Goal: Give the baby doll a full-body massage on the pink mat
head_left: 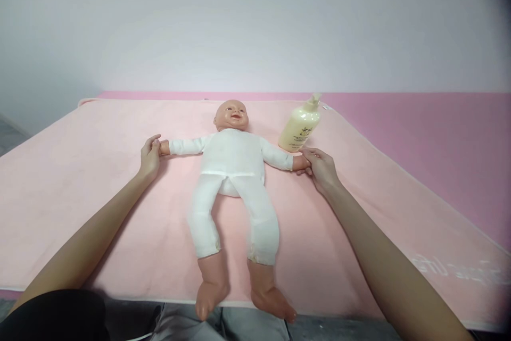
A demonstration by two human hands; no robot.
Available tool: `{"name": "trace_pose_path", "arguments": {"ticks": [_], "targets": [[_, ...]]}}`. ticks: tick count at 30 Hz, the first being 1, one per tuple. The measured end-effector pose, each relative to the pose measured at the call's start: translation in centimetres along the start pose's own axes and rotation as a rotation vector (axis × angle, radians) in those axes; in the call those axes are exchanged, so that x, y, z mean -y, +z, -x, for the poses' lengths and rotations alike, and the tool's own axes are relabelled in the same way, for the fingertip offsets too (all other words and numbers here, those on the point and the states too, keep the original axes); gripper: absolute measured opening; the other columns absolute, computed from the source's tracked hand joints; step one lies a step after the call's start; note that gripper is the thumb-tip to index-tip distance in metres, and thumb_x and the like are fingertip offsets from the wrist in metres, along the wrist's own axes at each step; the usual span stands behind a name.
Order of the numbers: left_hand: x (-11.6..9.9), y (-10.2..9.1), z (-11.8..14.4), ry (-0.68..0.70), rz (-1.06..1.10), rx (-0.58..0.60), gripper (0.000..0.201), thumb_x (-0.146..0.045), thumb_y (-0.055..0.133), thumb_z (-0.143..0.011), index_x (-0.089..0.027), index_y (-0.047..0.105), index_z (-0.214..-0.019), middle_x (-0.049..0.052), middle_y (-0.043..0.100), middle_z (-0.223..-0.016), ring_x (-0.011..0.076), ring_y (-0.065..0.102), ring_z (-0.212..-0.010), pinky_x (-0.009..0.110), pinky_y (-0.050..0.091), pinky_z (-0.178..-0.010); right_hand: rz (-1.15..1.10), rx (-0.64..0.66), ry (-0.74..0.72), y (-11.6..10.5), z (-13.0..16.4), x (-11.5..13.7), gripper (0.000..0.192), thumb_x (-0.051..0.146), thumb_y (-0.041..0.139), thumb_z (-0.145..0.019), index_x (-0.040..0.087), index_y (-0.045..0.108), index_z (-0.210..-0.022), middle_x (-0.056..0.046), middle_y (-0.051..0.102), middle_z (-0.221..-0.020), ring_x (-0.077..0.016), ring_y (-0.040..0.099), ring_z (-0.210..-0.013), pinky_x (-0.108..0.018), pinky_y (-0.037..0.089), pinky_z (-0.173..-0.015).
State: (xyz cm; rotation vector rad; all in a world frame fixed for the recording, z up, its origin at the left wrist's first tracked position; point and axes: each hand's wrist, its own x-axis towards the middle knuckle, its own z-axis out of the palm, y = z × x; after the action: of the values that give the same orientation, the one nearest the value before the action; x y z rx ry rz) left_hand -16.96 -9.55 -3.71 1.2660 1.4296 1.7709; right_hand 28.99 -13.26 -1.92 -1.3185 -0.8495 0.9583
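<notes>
A baby doll (pixel 233 171) in a white suit lies on its back in the middle of a pale pink blanket (pixel 80 181), head away from me and arms spread out. My left hand (pixel 150 156) grips the doll's hand on the left side. My right hand (pixel 320 168) grips the doll's other hand on the right side. A cream pump bottle of lotion (pixel 299 127) stands just behind my right hand, tilted slightly. The doll's bare feet hang over the blanket's near edge.
The blanket covers a darker pink surface (pixel 431 133) that runs off to the right and along the back. A plain pale wall (pixel 255 22) rises behind it. Faint white lettering marks the blanket's near right corner (pixel 459 269).
</notes>
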Motion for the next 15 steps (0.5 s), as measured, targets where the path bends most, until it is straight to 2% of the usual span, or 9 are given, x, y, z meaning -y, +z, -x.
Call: {"name": "trace_pose_path", "arguments": {"ticks": [6,10,12,15], "targets": [[0.0,0.0,-0.1,-0.01,0.029,-0.015,0.037,-0.05,0.054,-0.084,-0.02,0.063,-0.104,0.009,0.064,-0.101,0.0237,0.06,-0.104,0.042,0.052,-0.093,-0.007,-0.001,-0.022,0.0,0.0,-0.1,0.01,0.026,0.061,-0.073,0.018,0.062,-0.079,0.008,0.042,-0.047,-0.0057,0.032,-0.031,-0.025,0.047,-0.033],[-0.6,0.3,0.0,-0.028,0.031,-0.028,0.034,-0.047,0.058,-0.081,-0.021,0.063,-0.104,0.007,0.064,-0.098,0.021,0.062,-0.098,0.039,0.053,-0.089,-0.008,0.012,-0.033,0.1,0.3,0.2,0.018,0.036,0.063,-0.074,0.019,0.062,-0.077,0.007,0.044,-0.05,-0.0052,0.032,-0.031,-0.023,0.043,-0.031],[-1.0,0.4,0.2,-0.044,0.017,-0.021,0.037,-0.043,0.064,-0.077,-0.021,0.062,-0.106,0.006,0.064,-0.097,0.0194,0.062,-0.094,0.037,0.052,-0.088,0.004,0.03,-0.032,0.1,0.4,0.3,0.022,0.039,0.068,-0.071,0.019,0.062,-0.078,0.007,0.046,-0.051,-0.0052,0.033,-0.032,-0.023,0.041,-0.03],[-1.2,0.4,0.3,-0.063,-0.003,-0.002,0.041,-0.039,0.069,-0.072,-0.02,0.061,-0.108,0.006,0.064,-0.096,0.0177,0.062,-0.09,0.035,0.051,-0.086,0.029,0.035,-0.018,0.1,0.4,0.3,0.027,0.032,0.076,-0.062,0.019,0.063,-0.081,0.007,0.049,-0.051,-0.0056,0.036,-0.032,-0.023,0.043,-0.032]]}}
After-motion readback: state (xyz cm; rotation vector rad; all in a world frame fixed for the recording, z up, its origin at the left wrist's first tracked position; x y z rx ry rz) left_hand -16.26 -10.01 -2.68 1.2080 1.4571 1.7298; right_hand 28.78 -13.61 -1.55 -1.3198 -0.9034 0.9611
